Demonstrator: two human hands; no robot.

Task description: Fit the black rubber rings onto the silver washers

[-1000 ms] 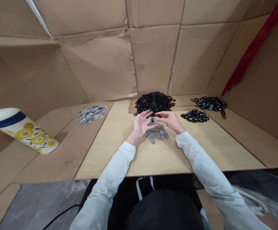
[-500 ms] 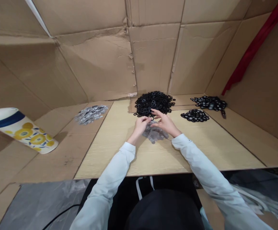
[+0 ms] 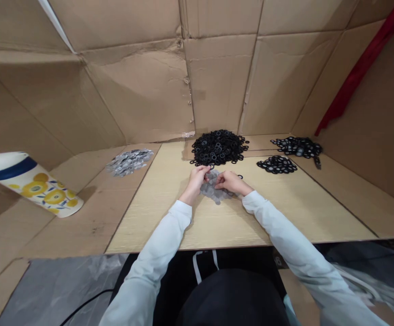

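My left hand (image 3: 197, 179) pinches a small black ring (image 3: 212, 167) between thumb and fingertips, just in front of the large heap of black rings (image 3: 219, 147). Below and right of it, my right hand (image 3: 231, 182) has its fingers closed in a pinch at the small pile of thin grey discs (image 3: 213, 194). Whatever lies between those right fingertips is too small to make out. Another black ring (image 3: 240, 177) shows beside the back of my right hand.
A heap of loose grey discs (image 3: 129, 162) lies on the left. To the right are two groups of black rings with pale centres, a nearer (image 3: 276, 165) and a farther one (image 3: 297, 146). A flowered cylinder (image 3: 47, 190) stands far left. Cardboard walls (image 3: 220, 81) enclose the table.
My right hand has moved away from the left hand and down to the grey discs, its spread fingers now closed. My left hand keeps the black ring, nearly in place.
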